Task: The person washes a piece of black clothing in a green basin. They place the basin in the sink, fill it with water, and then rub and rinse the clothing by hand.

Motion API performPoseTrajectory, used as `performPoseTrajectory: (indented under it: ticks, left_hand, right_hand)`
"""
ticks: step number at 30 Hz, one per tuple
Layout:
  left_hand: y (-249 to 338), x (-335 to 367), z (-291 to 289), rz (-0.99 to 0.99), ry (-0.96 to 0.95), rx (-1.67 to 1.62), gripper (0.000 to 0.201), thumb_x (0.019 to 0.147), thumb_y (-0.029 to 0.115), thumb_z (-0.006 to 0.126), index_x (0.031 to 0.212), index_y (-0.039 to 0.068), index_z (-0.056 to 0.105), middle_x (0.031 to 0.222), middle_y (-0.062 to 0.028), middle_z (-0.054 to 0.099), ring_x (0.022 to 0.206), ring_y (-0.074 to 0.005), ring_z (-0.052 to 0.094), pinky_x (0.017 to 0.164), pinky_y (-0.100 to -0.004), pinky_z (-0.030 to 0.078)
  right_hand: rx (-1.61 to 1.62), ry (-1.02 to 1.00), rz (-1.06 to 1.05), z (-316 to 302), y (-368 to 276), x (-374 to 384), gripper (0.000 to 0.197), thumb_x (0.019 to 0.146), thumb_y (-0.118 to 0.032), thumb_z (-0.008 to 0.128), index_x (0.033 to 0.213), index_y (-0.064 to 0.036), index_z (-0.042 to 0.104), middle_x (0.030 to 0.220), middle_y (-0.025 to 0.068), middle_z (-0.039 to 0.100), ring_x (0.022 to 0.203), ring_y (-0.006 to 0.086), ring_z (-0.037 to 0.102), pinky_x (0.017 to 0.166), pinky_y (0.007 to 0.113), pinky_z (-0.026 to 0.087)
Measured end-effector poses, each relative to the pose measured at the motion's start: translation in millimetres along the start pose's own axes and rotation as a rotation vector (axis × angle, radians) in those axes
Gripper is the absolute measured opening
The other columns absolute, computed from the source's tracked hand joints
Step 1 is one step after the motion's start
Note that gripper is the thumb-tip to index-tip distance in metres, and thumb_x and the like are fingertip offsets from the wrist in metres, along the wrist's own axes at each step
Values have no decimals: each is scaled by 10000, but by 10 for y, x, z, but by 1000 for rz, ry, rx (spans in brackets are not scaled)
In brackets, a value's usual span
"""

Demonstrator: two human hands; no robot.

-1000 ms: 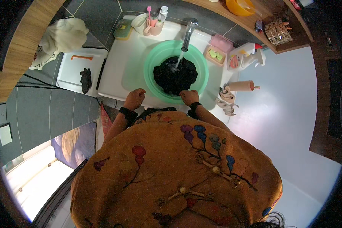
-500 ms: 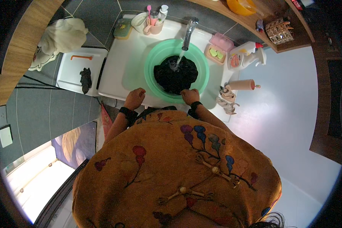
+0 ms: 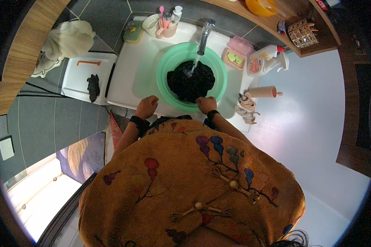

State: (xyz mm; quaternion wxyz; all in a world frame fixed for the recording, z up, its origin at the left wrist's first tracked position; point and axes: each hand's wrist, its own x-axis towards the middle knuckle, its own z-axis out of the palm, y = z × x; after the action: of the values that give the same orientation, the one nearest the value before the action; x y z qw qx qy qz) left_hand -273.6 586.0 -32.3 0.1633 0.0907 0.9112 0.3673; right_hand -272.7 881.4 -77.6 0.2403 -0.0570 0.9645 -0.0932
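A light green plastic basin (image 3: 163,84) stands in the white sink, with a bunched black cloth (image 3: 191,84) in it. Water runs from the chrome faucet (image 3: 203,38) onto the cloth. My left hand (image 3: 147,107) rests at the sink's front edge, left of the basin, its fingers curled into a loose fist with nothing visible in them. My right hand (image 3: 206,105) is at the basin's near rim, close to the cloth's lower edge. Its fingers are curled closed, and what they grip, if anything, is hidden.
Behind the basin stand a pink cup (image 3: 167,31) with toiletries and an open pink soap box (image 3: 234,57). At right are a spray bottle (image 3: 264,61), a pink cylinder (image 3: 263,92) and a crumpled cloth (image 3: 246,108). A white washer-like surface (image 3: 76,78) is at left.
Both hands stay in place. The water keeps running onto the black cloth, and its splash looks slightly different.
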Motion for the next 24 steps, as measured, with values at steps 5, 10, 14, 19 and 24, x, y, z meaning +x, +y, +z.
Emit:
performPoseTrajectory:
  ticks: [5, 10, 14, 19, 24]
  left_hand:
    - [-14, -9, 8, 16, 11, -4, 198, 748, 139, 471, 876, 6, 541, 826, -165, 588, 777, -292, 571, 687, -356, 450]
    - [-28, -20, 21, 19, 13, -22, 195, 748, 136, 470, 876, 7, 540, 813, -164, 588, 762, -291, 572, 679, -350, 451]
    - [-51, -22, 38, 36, 18, -24, 195, 748, 133, 469, 878, 6, 538, 808, -163, 587, 759, -292, 571, 674, -351, 449]
    - [-21, -13, 22, 44, 16, -34, 195, 748, 133, 468, 878, 6, 538, 811, -165, 587, 771, -300, 568, 682, -360, 446]
    - [-18, -19, 26, 6, 0, -34, 192, 743, 135, 468, 867, 6, 537, 829, -169, 585, 795, -313, 558, 702, -375, 440]
  right_hand:
    - [33, 109, -58, 47, 26, -5, 281, 777, -264, 355, 892, -211, 606, 830, 87, 613, 801, 253, 569, 838, 373, 335]
    - [-4, 89, -57, 24, 19, 9, 275, 772, -260, 359, 856, -191, 612, 809, 101, 611, 777, 266, 572, 813, 379, 351]
    - [-70, 60, -28, 26, 14, 14, 234, 791, -264, 393, 839, -199, 613, 815, 27, 615, 758, 215, 557, 795, 370, 345]
    - [-33, 68, -20, 71, 41, 32, 226, 785, -251, 399, 843, -199, 612, 828, 21, 615, 770, 212, 554, 813, 366, 334]
    - [2, 44, -5, 22, 9, 9, 221, 780, -241, 406, 851, -199, 611, 854, 15, 612, 802, 209, 547, 839, 359, 316]
